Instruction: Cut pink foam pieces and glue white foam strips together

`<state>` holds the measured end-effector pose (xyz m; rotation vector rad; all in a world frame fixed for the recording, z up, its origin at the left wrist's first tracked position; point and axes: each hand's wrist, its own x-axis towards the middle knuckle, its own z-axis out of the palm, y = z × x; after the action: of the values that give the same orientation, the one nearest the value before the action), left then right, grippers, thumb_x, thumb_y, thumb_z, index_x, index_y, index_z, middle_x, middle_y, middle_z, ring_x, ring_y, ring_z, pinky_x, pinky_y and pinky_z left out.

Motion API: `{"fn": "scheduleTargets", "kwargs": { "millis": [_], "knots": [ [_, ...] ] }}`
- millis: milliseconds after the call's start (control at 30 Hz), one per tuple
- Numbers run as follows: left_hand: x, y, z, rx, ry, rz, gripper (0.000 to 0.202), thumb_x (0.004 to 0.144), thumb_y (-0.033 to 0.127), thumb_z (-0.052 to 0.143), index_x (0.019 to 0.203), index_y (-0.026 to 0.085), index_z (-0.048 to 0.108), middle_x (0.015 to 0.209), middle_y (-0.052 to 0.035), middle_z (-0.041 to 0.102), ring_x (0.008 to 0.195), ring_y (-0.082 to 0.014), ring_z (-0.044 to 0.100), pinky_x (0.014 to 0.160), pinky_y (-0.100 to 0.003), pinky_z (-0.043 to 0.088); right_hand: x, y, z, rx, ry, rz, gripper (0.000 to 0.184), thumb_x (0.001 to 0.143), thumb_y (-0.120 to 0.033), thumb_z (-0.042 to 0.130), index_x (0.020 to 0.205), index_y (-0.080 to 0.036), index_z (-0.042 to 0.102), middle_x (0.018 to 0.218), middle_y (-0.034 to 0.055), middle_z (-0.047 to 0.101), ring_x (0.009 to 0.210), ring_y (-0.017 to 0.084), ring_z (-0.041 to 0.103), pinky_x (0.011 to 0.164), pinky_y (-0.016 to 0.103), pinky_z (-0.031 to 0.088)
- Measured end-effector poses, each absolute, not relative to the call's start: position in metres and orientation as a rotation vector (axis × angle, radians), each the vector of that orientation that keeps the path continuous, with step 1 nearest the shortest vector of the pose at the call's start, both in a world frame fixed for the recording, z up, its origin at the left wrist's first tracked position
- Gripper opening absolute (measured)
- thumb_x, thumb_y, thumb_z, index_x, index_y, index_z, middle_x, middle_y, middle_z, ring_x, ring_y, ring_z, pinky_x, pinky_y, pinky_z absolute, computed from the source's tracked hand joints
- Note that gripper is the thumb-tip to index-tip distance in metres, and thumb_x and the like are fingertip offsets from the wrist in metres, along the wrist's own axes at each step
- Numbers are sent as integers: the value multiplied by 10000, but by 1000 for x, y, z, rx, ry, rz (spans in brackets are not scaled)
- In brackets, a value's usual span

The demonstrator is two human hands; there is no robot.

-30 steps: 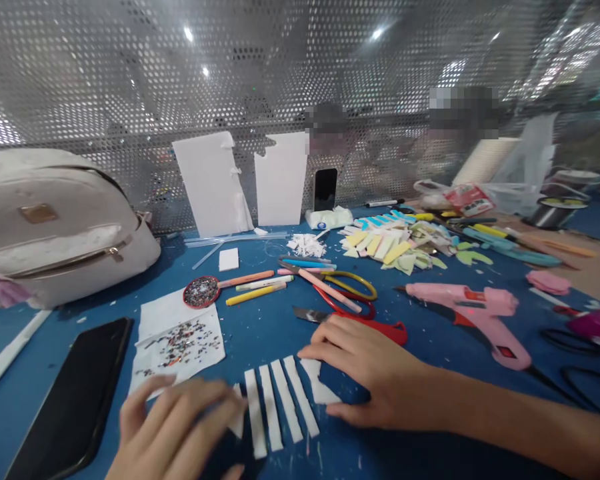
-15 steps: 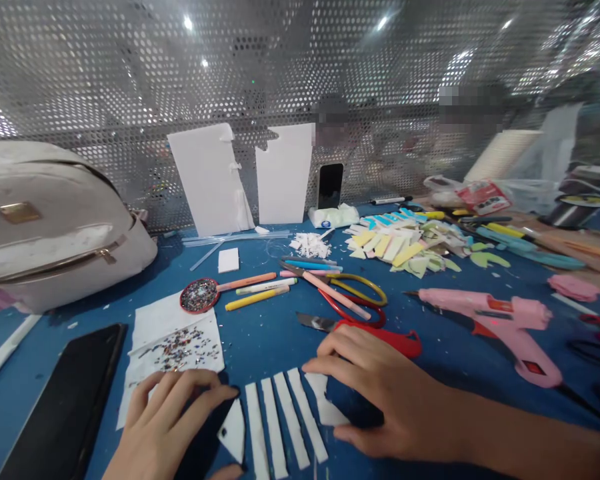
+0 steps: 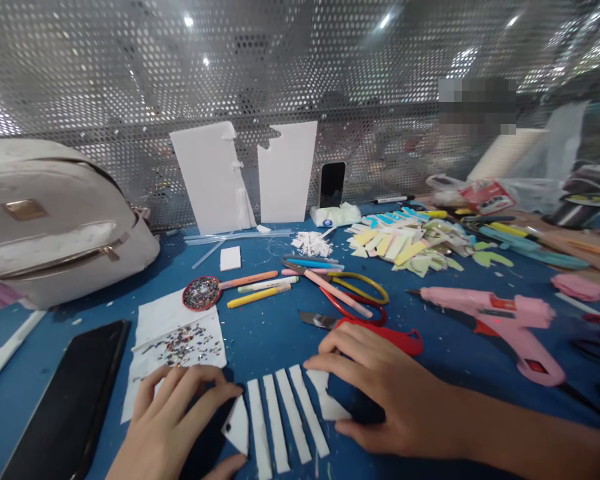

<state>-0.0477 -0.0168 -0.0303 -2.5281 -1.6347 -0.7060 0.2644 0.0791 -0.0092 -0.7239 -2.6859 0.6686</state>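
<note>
My left hand (image 3: 167,423) spans a white head-shaped foam piece (image 3: 238,428) with a dark eye hole, fingertips at its top and thumb at its lower end. My right hand (image 3: 380,390) does likewise with a white tail-shaped foam piece (image 3: 326,397), index finger at its upper corner and thumb at its lower corner. Between the two pieces, several narrow white foam strips (image 3: 276,421) lie side by side, slightly slanted, with small gaps. Together they look like a fish skeleton laid flat on the blue table (image 3: 265,340). A red-handled cutter (image 3: 405,339) lies just behind my right hand.
At left are a phone (image 3: 63,400), a backpack (image 3: 65,227) and paper with beads (image 3: 180,343). Pens (image 3: 260,295), scissors (image 3: 365,285) and coloured scraps (image 3: 405,243) lie farther back. A pink glue gun (image 3: 505,320) is at right. White boards (image 3: 287,173) lean against the perforated metal screen.
My left thumb has come up against the lower end of the head piece, which has shifted slightly. My right hand keeps its place at the tail piece. The view has shifted a little.
</note>
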Motion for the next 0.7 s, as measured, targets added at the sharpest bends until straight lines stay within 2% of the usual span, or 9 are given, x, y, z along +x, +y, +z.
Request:
{"fn": "scheduleTargets", "kwargs": {
  "millis": [167, 300, 700],
  "knots": [
    [-46, -18, -31, -2513, -1661, -691, 368, 860, 427, 721, 1202, 339, 617, 1131, -20, 678, 1018, -261, 613, 987, -422, 331, 263, 79, -6, -744, -2695, 658, 507, 824, -395, 760, 1266, -172, 645, 1164, 140, 619, 1027, 302, 568, 909, 444, 450],
    [-45, -19, -31, -2510, -1671, -724, 428, 837, 470, 753, 1222, 352, 608, 1133, -11, 684, 1043, -269, 611, 1005, -432, 325, 264, 79, -6, -713, -2691, 647, 552, 860, -478, 727, 1299, -159, 629, 1181, 146, 616, 1049, 307, 562, 920, 446, 451],
    [-45, -21, -31, -2539, -1793, -724, 426, 829, 399, 765, 1223, 354, 608, 1191, -36, 660, 1107, -304, 585, 988, -487, 364, 264, 77, -7, -624, -2681, 497, 368, 897, -321, 652, 1217, -141, 642, 1119, 129, 627, 1008, 268, 550, 902, 409, 447]
  ]
}}
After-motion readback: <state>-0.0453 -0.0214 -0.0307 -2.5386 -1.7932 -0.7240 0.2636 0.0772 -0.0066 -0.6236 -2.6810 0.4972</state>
